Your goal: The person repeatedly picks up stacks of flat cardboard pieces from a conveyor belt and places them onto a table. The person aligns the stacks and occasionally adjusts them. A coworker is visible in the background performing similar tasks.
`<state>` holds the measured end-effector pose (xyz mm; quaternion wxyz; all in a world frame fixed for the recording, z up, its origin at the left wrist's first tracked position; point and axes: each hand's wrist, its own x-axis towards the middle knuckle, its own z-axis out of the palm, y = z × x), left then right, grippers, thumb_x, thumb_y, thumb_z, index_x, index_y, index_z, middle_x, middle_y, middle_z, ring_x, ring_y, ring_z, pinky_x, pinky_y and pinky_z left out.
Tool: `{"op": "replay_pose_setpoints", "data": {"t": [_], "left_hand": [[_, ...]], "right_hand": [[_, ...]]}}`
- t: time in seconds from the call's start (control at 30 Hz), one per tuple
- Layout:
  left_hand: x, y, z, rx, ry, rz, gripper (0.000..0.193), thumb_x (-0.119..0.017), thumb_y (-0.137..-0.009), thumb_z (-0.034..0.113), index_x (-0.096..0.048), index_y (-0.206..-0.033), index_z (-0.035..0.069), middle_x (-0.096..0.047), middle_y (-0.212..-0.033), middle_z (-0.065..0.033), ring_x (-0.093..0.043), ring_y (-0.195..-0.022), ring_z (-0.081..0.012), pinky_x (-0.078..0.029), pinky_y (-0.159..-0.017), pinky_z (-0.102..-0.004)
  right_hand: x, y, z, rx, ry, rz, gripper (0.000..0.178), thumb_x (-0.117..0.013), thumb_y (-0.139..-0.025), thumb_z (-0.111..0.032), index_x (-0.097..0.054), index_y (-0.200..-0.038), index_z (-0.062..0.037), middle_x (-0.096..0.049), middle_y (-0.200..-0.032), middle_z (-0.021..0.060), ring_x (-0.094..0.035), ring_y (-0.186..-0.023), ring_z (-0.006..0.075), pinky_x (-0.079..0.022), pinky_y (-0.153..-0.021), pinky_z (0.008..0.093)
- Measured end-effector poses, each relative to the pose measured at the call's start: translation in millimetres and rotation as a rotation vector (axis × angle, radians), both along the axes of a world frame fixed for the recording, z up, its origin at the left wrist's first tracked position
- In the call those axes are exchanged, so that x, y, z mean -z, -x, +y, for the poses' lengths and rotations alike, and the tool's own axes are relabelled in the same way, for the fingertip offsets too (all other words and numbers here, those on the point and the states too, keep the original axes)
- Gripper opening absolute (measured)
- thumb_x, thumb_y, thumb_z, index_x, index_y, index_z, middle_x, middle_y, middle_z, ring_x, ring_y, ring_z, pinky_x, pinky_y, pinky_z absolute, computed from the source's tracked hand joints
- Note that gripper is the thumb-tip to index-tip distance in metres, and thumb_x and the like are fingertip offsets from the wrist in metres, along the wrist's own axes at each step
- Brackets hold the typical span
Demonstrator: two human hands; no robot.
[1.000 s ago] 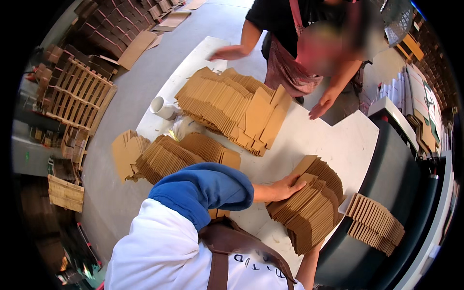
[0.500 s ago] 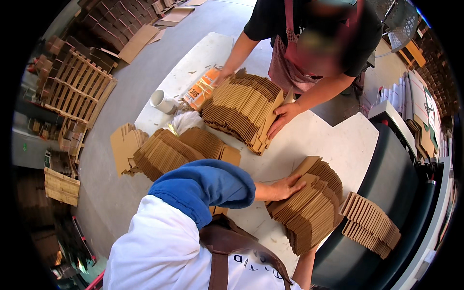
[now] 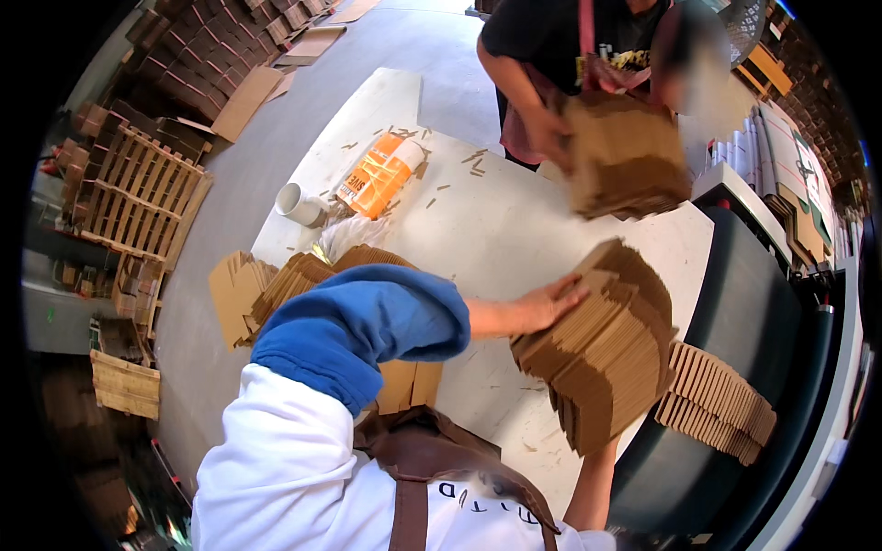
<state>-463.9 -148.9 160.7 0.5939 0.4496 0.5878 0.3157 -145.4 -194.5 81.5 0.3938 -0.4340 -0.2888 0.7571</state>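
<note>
A thick stack of folded cardboard pieces [image 3: 597,354] is pressed between my two hands at the right of the white table. My left hand [image 3: 544,309] has its fingers against the stack's upper left end. Below the stack, my right hand [image 3: 602,454] supports the lower end; its fingers are hidden behind the cardboard. Just to the right, a smaller row of cardboard pieces [image 3: 717,402] leans over on the dark conveyor belt [image 3: 735,303]. More cardboard stacks [image 3: 292,286] stand by my left sleeve, partly covered by it.
Across the table [image 3: 496,230], a co-worker holds another cardboard stack [image 3: 627,156], blurred by motion. An orange-and-white package [image 3: 378,174], a white cup [image 3: 299,204] and a clear plastic bag [image 3: 354,235] lie at the far left. Cardboard scraps are scattered about. A wooden pallet [image 3: 147,188] stands beyond.
The co-worker has lifted their cardboard stack off the table and moved it right and away. My hands have shifted my stack slightly up and to the right, tilting it.
</note>
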Motion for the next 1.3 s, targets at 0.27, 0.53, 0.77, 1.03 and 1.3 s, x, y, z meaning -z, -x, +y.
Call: {"op": "replay_pose_setpoints", "data": {"t": [0.27,0.53,0.77,1.03,1.3], "left_hand": [[-24.0,147.6,20.8,-0.137,0.041,-0.156,0.069,-0.024,-0.096,0.058,-0.022,-0.147,0.012,-0.031,-0.149,-0.0070,-0.031,-0.134,-0.0199,-0.026,-0.109,-0.0338],[-3.7,334.0,-34.8,-0.370,0.198,-0.315,0.074,-0.032,-0.092,0.064,-0.023,-0.147,0.016,-0.037,-0.145,-0.0062,-0.037,-0.129,-0.0214,-0.040,-0.097,-0.0426],[73.3,479.6,-58.1,-0.245,0.181,-0.169,0.070,-0.032,-0.093,0.061,-0.039,-0.138,0.008,-0.053,-0.129,-0.0086,-0.051,-0.115,-0.0200,-0.044,-0.093,-0.0441],[1.6,434.1,-31.1,-0.413,0.141,0.123,0.061,-0.034,-0.094,0.057,-0.051,-0.130,0.011,-0.058,-0.115,-0.0083,-0.053,-0.098,-0.0187,-0.043,-0.082,-0.0357],[-61.0,269.8,-28.6,0.439,-1.045,0.995,0.033,-0.063,-0.083,0.017,-0.057,-0.113,0.005,-0.057,-0.120,-0.0122,-0.045,-0.123,-0.0291,-0.025,-0.108,-0.0477]], "right_hand": [[-22.4,161.8,86.5,-0.039,-0.073,-0.106,0.055,-0.046,-0.096,-0.039,-0.037,-0.137,-0.0029,-0.050,-0.129,0.0114,-0.053,-0.111,0.0202,-0.049,-0.086,0.0335],[-4.0,368.3,113.5,-0.248,-0.031,-0.181,0.070,-0.032,-0.096,-0.056,-0.036,-0.140,-0.0018,-0.047,-0.135,0.0137,-0.043,-0.124,0.0243,-0.034,-0.102,0.0351],[-0.5,433.8,88.9,-0.239,-0.172,-0.493,0.068,-0.031,-0.096,-0.055,-0.040,-0.136,-0.0006,-0.049,-0.132,0.0167,-0.046,-0.121,0.0282,-0.037,-0.099,0.0358],[-11.9,422.2,70.7,-0.295,-0.718,-0.734,0.044,-0.030,-0.098,-0.025,-0.044,-0.132,-0.0015,-0.049,-0.131,0.0184,-0.047,-0.119,0.0293,-0.038,-0.098,0.0393],[24.9,468.6,78.7,-0.074,-0.789,-0.696,0.044,-0.047,-0.093,-0.037,-0.054,-0.116,-0.0001,-0.055,-0.116,0.0242,-0.052,-0.106,0.0414,-0.042,-0.092,0.0442]]}}
